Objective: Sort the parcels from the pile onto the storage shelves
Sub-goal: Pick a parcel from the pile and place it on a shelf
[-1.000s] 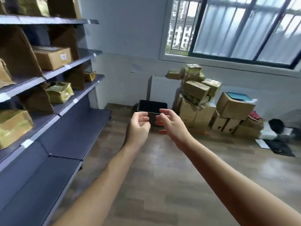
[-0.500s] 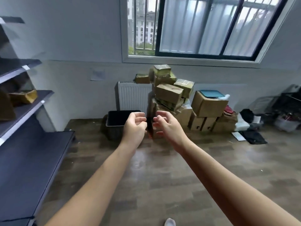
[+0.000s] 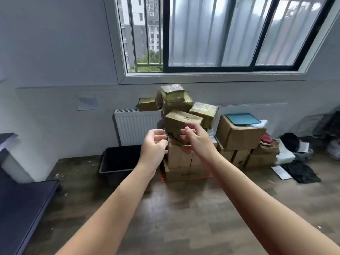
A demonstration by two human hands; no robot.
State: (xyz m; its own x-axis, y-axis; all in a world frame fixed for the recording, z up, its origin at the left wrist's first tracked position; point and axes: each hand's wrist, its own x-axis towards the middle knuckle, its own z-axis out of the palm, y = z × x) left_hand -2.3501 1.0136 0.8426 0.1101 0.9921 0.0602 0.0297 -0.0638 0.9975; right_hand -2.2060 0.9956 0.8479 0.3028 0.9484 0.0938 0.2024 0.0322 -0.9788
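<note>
Head view, single entry.

1. Left hand [image 3: 154,144]: raised at mid-frame, forearm stretched forward, fingers loosely curled, nothing held.
2. Right hand [image 3: 198,142]: raised just beside the left, the two apart by a narrow gap, fingers loosely curled with the thumb up, nothing held. It overlapped the lower edge of a parcel behind it. Whether it touched that parcel could not be told.
3. Pile of parcels [image 3: 179,162]: stood on the wooden floor [image 3: 184,218] against the far wall under the window [image 3: 220,34], straight ahead of both hands. Plain cartons formed the base.
4. Tape-wrapped parcel [image 3: 182,119]: tilted, at mid-height of the pile, directly behind the fingertips of both hands.
5. Top parcel [image 3: 172,90]: highest of the stack, yellowish wrap.
6. Side parcel [image 3: 204,112]: to the right of item 4, tilted.
7. Small parcel [image 3: 147,103]: sat on top of the white radiator [image 3: 136,126], left of the pile.
8. Black bin [image 3: 119,159]: on the floor, left of the pile, below the radiator.
9. Large carton [image 3: 239,137]: right of the pile, on smaller cartons, with a teal tray [image 3: 242,119] on its top.
10. Dark clothing [image 3: 301,172]: on the floor at far right.
11. Storage shelves [image 3: 22,208]: dark boards at the left edge, well apart from the pile.
</note>
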